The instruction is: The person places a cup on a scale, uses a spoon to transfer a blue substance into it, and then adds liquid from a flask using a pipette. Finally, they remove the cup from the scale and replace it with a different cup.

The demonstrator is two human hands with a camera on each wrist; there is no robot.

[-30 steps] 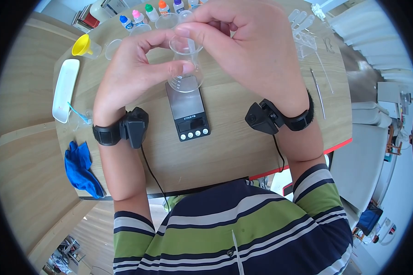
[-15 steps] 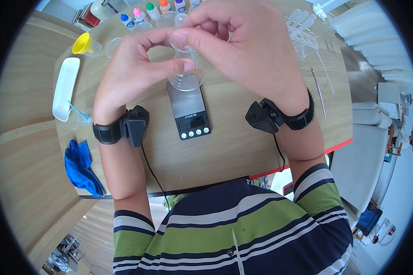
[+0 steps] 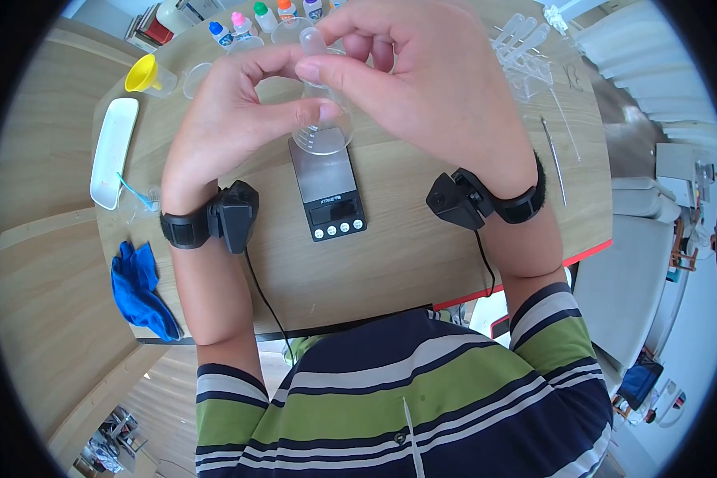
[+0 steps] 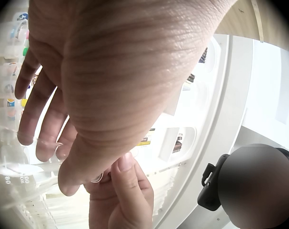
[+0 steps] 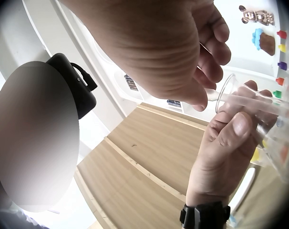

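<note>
Left grip (image 3: 235, 115) curls round a clear, white-marked flask (image 3: 323, 142), right grip (image 3: 426, 84) pinching a pipette (image 3: 313, 40).

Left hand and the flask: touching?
Touching: the right wrist view shows the left hand gripping the flask, thumb in front, fingers seen through its clear wall.

In the head view, the table (image 3: 406, 279) is looked down on from above, at the widest range; in the left wrist view, the left hand (image 4: 106, 90) is seen very near, toward its fingers, as is the right hand (image 5: 175, 55) in the right wrist view; both hands and the flask (image 3: 325, 140) are shared by all three
</note>
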